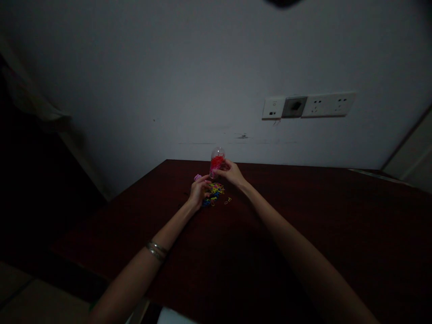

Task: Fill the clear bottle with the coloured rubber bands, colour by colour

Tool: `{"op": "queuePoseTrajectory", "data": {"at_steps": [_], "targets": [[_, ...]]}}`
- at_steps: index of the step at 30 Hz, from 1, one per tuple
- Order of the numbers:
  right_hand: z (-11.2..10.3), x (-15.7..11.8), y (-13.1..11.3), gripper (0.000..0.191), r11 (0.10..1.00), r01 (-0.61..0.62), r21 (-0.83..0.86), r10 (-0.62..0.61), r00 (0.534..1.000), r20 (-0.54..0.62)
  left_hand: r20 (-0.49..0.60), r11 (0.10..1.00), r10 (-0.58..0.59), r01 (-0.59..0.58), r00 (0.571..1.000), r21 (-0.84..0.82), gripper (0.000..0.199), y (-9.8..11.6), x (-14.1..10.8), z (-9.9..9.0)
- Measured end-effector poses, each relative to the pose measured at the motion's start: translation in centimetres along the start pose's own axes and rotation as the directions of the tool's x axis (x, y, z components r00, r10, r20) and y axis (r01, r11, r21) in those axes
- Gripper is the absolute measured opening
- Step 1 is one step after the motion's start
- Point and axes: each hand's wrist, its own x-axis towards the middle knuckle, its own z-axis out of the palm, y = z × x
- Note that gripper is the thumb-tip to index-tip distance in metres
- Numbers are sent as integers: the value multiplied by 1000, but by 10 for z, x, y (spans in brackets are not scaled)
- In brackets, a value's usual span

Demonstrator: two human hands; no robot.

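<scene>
A small clear container (218, 158) with a rounded top stands upright near the back of the table, holding red and pink strands or loops. My right hand (232, 173) is closed around its right side, thumb and fingers gripping it low down. Beside its base, my left hand (198, 192) has its fingers apart, the index finger reaching to the container's lower edge. Under and beside those left fingers lies a pile of small coloured loops (216, 188), yellow, blue and pink, possibly rubber bands. A lilac bunch (197, 177) sits behind the left hand.
The dark red-brown table (286, 216) runs back to a pale wall (151, 81). Wall sockets (327, 105) and a switch plate (273, 108) are above, to the right. A couple of loose yellow loops (227, 201) lie right of the pile.
</scene>
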Motion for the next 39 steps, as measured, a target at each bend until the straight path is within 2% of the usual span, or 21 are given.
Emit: {"op": "queuePoseTrajectory", "data": {"at_steps": [4,10,13,16,19,22,25,31,35,39], "targets": [[0,-2,0,42,998,-34,-60,34,999,4,-116,989,122,-111,986,99,30,-1,6,-4],[1,-4,-2,45,997,-71,-42,72,997,10,-109,968,170,-145,979,203,25,-5,10,-7],[2,-6,-6,44,992,-122,-27,121,993,-12,-94,964,134,-108,987,243,22,-6,9,-8],[1,-8,-8,43,987,-160,11,160,987,-16,9,993,2,-3,1000,122,28,-5,6,-6],[1,-9,-8,40,982,-185,44,186,982,-14,199,985,-109,133,974,-112,45,-1,0,-4],[3,-9,-5,39,980,-181,81,181,983,2,331,945,-118,209,936,-253,53,3,-7,-1],[4,-11,-2,39,980,-168,111,162,985,58,411,925,-105,240,906,-293,55,5,-14,3],[6,-14,1,35,981,-164,104,137,964,227,498,893,-143,328,855,-307,44,5,-20,6],[4,-12,3,39,983,-153,102,129,968,214,520,886,-131,335,844,-321,41,4,-17,3],[4,-8,5,38,988,-128,84,115,984,139,455,890,-117,296,883,-346,40,3,-13,3]]}}
